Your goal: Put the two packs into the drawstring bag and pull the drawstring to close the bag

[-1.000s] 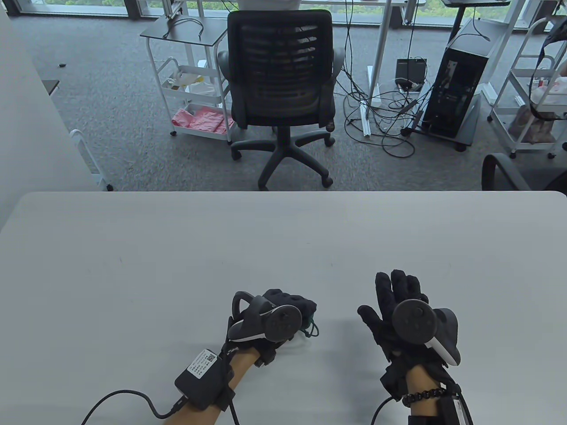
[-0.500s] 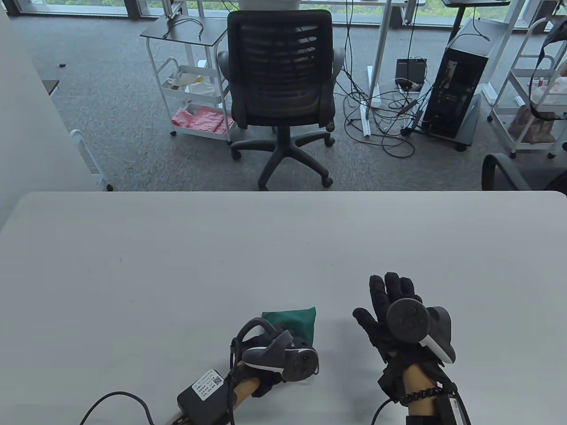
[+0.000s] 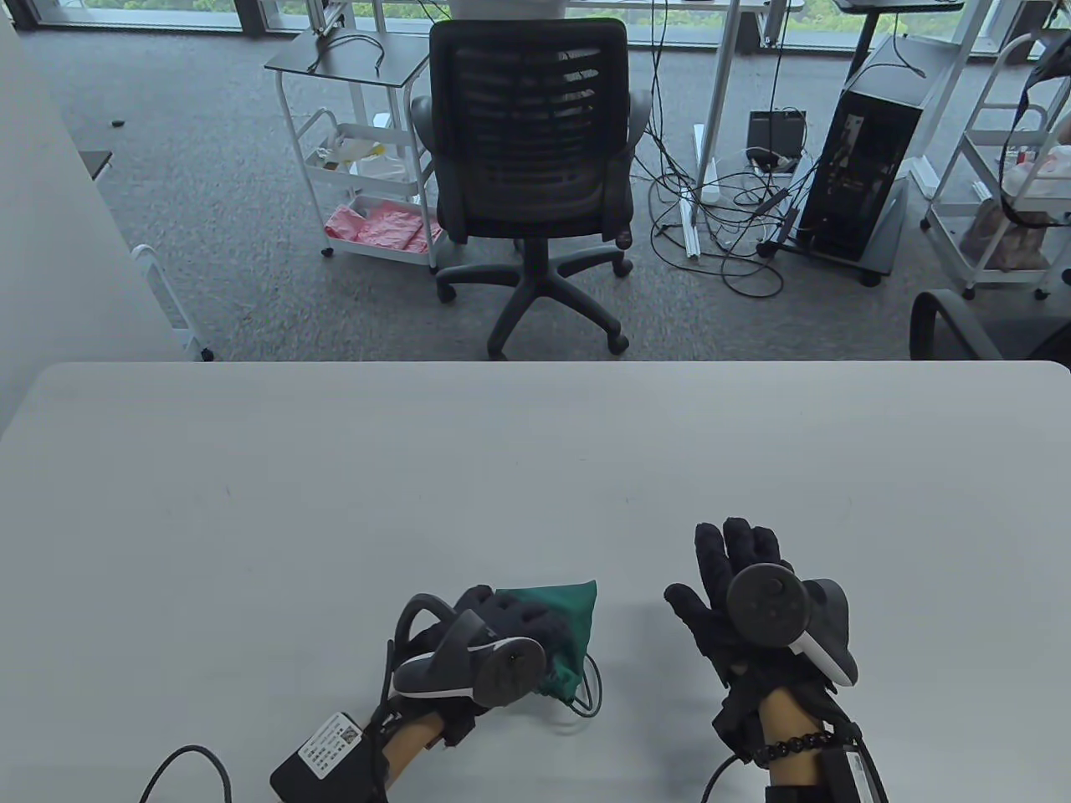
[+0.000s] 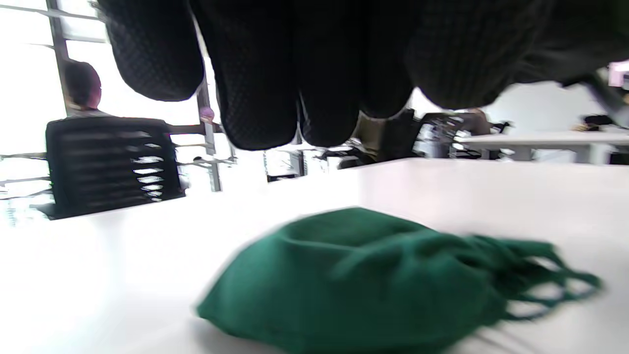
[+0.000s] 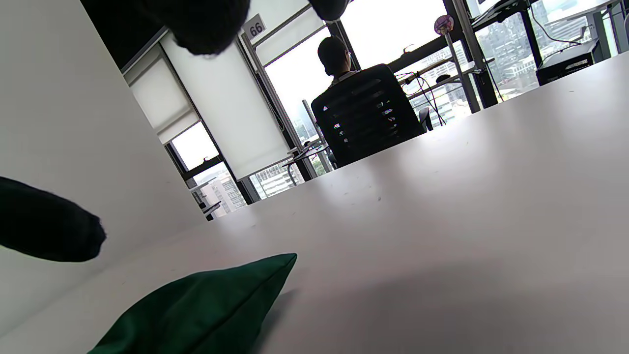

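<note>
The green drawstring bag (image 3: 573, 615), mouth gathered, is seen on the table (image 3: 335, 502) under the left hand (image 3: 502, 627), whose straight fingers (image 4: 265, 98) are held together above it. At its 3 o'clock, the right hand (image 3: 745, 594) is held with fingers spread, holding nothing.

surface: white table (image 3: 335, 468), rounded far corners seen in the table view | lying on it: green drawstring bag (image 3: 577, 606) near the front edge, left of centre, on its side, mouth gathered | cord loops (image 3: 591, 694) spread on the tabletop at the bag's near end | packs: not seen
</note>
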Tool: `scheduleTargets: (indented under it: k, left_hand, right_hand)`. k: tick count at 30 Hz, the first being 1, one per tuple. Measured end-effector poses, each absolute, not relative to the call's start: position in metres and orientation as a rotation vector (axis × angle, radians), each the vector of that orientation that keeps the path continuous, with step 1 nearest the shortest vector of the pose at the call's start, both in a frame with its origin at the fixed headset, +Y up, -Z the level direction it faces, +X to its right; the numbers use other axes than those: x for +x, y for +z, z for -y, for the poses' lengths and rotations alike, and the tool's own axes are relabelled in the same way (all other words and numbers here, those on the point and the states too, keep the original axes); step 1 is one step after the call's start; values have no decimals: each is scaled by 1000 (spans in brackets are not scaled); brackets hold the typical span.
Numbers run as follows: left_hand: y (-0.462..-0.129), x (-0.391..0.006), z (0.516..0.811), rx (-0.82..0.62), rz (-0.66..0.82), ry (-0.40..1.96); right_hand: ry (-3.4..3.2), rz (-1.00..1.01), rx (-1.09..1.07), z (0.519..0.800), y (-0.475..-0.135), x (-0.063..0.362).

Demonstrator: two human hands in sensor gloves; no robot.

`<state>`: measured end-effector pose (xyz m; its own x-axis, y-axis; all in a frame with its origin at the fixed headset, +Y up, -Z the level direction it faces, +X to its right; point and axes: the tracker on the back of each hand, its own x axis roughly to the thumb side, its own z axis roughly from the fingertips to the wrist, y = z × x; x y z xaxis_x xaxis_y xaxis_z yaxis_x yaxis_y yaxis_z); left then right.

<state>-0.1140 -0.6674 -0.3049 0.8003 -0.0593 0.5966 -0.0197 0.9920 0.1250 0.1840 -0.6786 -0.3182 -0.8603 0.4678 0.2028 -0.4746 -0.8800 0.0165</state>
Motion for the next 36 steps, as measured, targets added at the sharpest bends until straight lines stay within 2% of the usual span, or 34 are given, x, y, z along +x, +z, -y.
scheduleTargets:
  k: [5,7,11,15,20,36]
  left_hand:
    - [-320,-173,660,132,349,56]
    - [-322,-190,659,138,285,78]
    - [-330,-218,667,10,174,96]
    - [-336,-225,674,-72,180,92]
    - [-336,-222,677,-94,216,64]
    - [-335,-225,681,-61,203,99]
  right_hand:
    - [2647,55,299,677,-317,180]
    - [2649,66,304,676,-317,179]
    - [2658,84,314,675,-314,176]
    - [2647,111,312,673,-312,177]
    - [2651,150,312,668,-310,180]
    - [2661,110,303,673,-315,179]
